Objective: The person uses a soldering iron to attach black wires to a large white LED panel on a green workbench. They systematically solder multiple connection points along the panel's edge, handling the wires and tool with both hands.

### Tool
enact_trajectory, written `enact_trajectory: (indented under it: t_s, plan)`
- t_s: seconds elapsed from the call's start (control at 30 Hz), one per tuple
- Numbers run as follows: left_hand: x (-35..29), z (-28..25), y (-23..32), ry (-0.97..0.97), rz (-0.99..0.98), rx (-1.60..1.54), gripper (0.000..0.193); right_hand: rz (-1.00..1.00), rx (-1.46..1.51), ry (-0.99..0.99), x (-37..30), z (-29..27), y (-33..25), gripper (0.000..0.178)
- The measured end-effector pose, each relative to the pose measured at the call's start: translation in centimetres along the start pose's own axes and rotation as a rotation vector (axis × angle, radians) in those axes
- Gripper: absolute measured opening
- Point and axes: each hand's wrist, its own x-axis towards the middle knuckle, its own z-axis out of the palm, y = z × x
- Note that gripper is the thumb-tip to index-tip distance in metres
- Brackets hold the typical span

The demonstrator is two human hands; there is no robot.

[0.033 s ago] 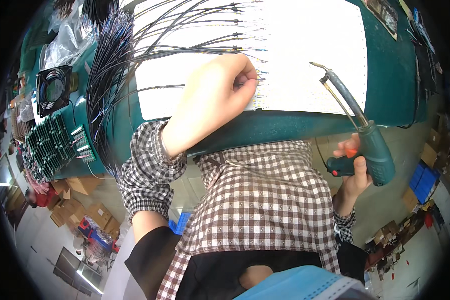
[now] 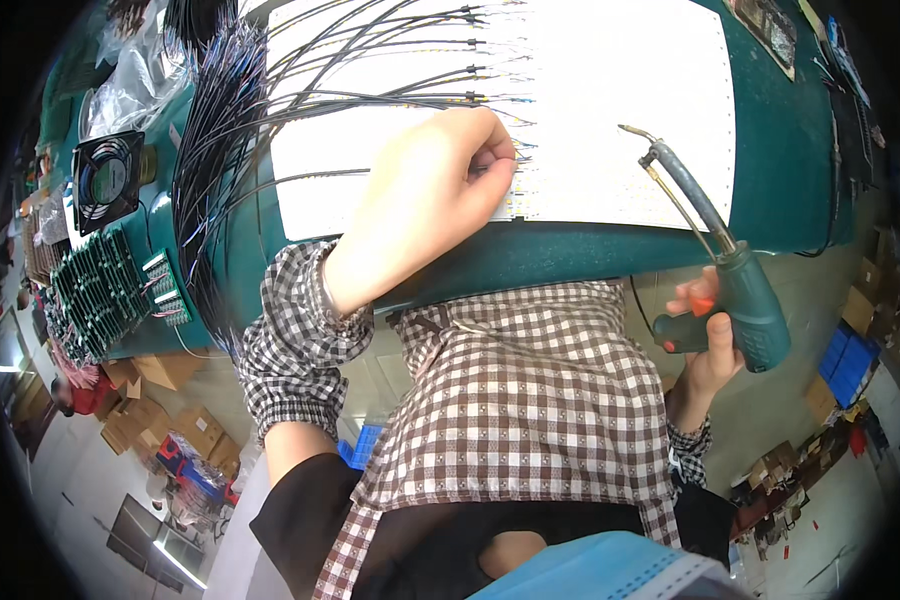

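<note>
Nothing budged that we could see, so we seemed kinda paused: our left hand (image 2: 425, 185) pinched thin wires (image 2: 525, 157) over the white board (image 2: 620, 60), our right hand (image 2: 718, 362) gripped the soldering gun (image 2: 755, 310) near right.

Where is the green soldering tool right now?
In the head view, the green soldering tool is at the right, held in the right hand, pointing up-left over the white board.

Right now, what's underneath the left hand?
The white board lies beneath the left hand; a black cable disappears under it from the left. Their covered parts can't be seen.
</note>
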Motion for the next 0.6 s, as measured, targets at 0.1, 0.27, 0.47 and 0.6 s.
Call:
enact_trajectory:
  t_s: [0.1, 0.27, 0.47, 0.6]
  plan:
    - [-0.24, 0.04, 0.34, 0.016, 0.008, 0.021, 0.006, 0.016, -0.004, -0.008, -0.04, 0.24, -0.15, 0.055]
    - [-0.09, 0.61, 0.19, 0.077, 0.052, 0.017, 0.006, 0.042, -0.011, -0.006, -0.26, 0.32, -0.26, 0.057]
    - [-0.1, 0.69, 0.27, 0.085, 0.03, -0.026, 0.006, 0.066, -0.021, -0.019, -0.46, 0.42, -0.41, 0.059]
    - [-0.2, 0.77, 0.32, 0.089, 0.027, -0.036, 0.006, 0.078, -0.029, -0.034, -0.64, 0.36, -0.25, 0.061]
